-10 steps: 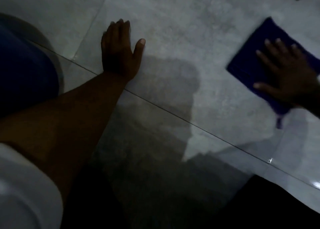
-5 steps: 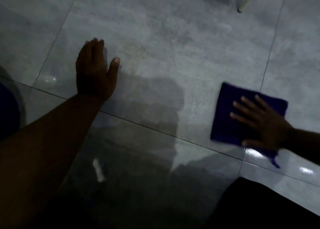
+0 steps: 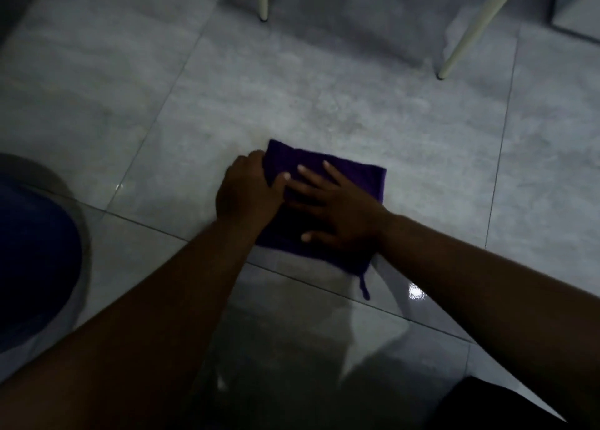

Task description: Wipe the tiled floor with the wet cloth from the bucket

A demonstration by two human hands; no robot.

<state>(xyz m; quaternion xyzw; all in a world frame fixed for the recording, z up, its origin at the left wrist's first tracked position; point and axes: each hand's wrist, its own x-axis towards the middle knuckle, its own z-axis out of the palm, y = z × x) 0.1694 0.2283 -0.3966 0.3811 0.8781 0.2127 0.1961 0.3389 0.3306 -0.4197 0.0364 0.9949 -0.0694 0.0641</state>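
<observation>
In the head view we are pressing the purple cloth (image 3: 350,182) flat on the tiled floor (image 3: 324,98), right hand (image 3: 341,215) spread open upon it, left hand (image 3: 246,192) fingers (image 3: 256,160) gripping its left edge.

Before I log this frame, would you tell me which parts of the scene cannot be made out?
All in the head view:
- Bucket: cut off by the left edge and in deep shadow; contents unseen.
- Cloth: its middle is covered by the left hand and right hand; wetness cannot be judged.
- Chair legs: cut off by the top edge.
- Floor near the person: shadowed, so dirt is unreadable.
</observation>
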